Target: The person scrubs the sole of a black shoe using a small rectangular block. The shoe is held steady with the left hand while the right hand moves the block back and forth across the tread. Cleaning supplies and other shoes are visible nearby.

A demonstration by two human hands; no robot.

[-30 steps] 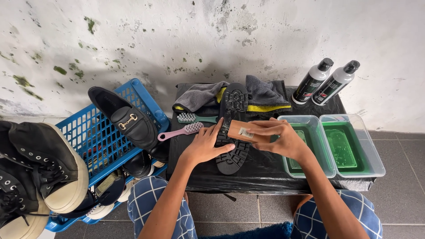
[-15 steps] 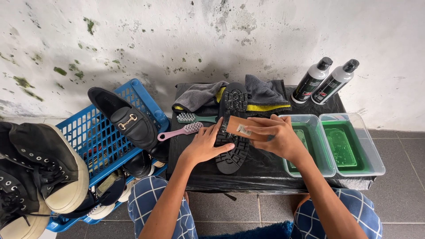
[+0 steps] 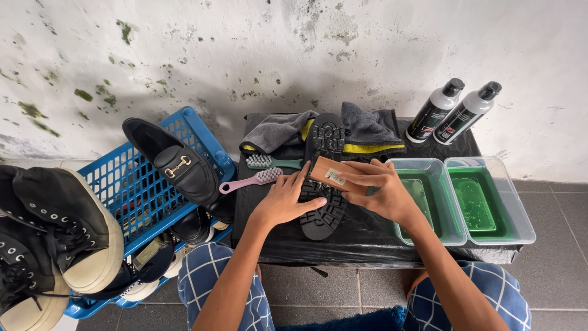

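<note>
Hands: left flat on shoe, right gripping brush.

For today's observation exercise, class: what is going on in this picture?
A seated person is scrubbing a black shoe sole, turned tread-up on a black-covered table. The left hand steadies the sole while the right hand presses a wooden brush onto it. Two tubs of green liquid sit at the right, and a blue crate of shoes at the left.
</note>
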